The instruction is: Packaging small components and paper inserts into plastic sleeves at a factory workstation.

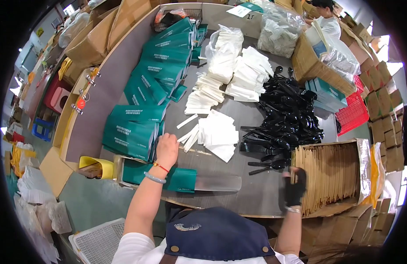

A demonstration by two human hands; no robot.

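My left hand (167, 149), with a red cord and a pale bangle at the wrist, is closed at the right edge of the nearest green printed packets (131, 132). Its fingertips are hidden, so what it pinches does not show. Below that wrist lies a green packet (181, 179) beside a clear plastic strip (219, 183) along the table's near edge. My right hand (295, 187), in a black fingerless glove, is curled at the left side of a carton (364, 169) tightly filled with thin light-brown sticks or sleeves (328, 178). What its fingers grip cannot be made out.
White paper packets (219, 134) lie mid-table, with more in a plastic bag (225, 53) behind. Black plastic spoons and forks (284, 110) heap on the right. A yellow container (98, 167) stands at the left edge. Another person (328, 24) is at the far right.
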